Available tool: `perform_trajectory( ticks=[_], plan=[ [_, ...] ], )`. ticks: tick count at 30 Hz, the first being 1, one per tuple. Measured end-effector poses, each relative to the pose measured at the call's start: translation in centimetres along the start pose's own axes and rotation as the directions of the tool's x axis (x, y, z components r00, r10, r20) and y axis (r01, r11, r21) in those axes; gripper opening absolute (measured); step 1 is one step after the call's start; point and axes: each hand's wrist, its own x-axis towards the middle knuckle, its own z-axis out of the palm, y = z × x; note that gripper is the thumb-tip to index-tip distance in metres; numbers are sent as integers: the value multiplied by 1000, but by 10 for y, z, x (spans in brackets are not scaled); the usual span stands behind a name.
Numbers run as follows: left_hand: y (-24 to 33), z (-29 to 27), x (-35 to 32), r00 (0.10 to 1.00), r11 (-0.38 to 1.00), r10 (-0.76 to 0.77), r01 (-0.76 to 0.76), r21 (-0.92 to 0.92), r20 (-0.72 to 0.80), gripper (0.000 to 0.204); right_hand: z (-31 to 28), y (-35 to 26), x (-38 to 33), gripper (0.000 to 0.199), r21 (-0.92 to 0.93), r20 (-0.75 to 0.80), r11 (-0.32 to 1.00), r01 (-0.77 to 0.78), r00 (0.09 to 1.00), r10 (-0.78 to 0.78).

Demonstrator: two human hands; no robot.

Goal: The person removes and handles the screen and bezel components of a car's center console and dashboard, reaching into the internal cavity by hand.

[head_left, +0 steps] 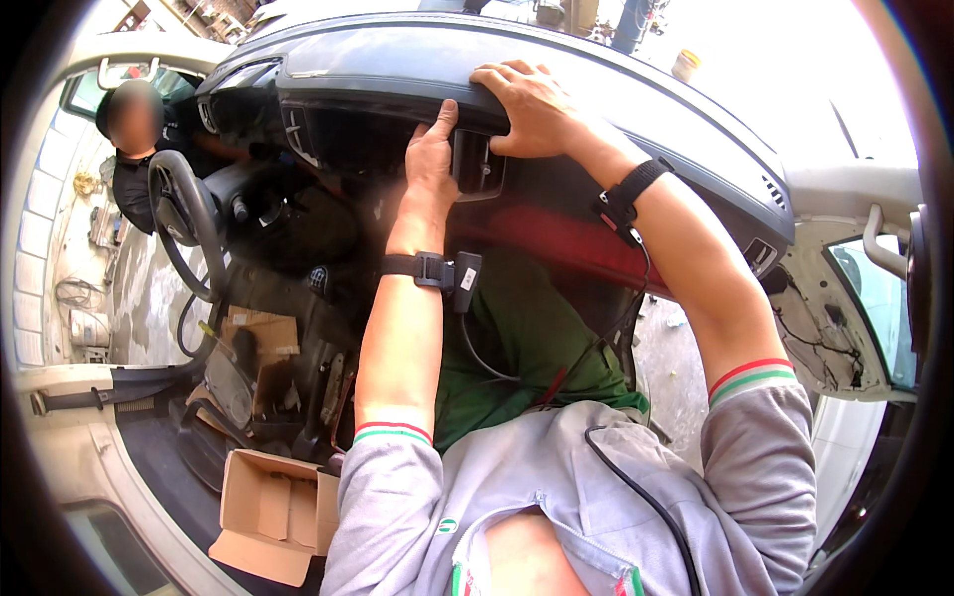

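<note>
A long grey-black dashboard (388, 62) stretches across the cabin in front of me. Below its padded lip, near the middle, is a glossy black panel (479, 167). My left hand (431, 162) is closed at the panel's left edge, its thumb pointing up against the lip; most of its fingers are hidden. Over the lip lies my right hand (537, 111), fingers bent on the dashboard's top and thumb down beside the panel's upper right, gripping the edge. Each wrist wears a black strap with a small cabled device.
At the left is a steering wheel (189, 223), with another person (134, 149) beyond it at the door opening. An open cardboard box (268, 512) sits on the floor at lower left, below another cardboard piece (260, 333). A door frame (845, 318) with exposed wires stands at right.
</note>
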Motion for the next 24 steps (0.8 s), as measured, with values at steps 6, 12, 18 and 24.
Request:
perform_trajectory(
  ticks=[6,12,18,24],
  plan=[
    [-1,-7,7,992,998,-42,46,-33,115,40,1,4,1,80,-26,0,1000,1,1000,-1],
    [1,-11,9,988,993,-110,113,-25,105,36,-5,3,1,79,-75,19,997,11,1000,-10],
    [3,-9,3,995,996,-83,85,-35,50,33,6,8,1,79,-72,-7,996,47,999,-47],
    [1,-10,9,997,997,-72,73,-26,38,29,5,10,2,79,-81,-28,994,73,997,-76]
  ],
)
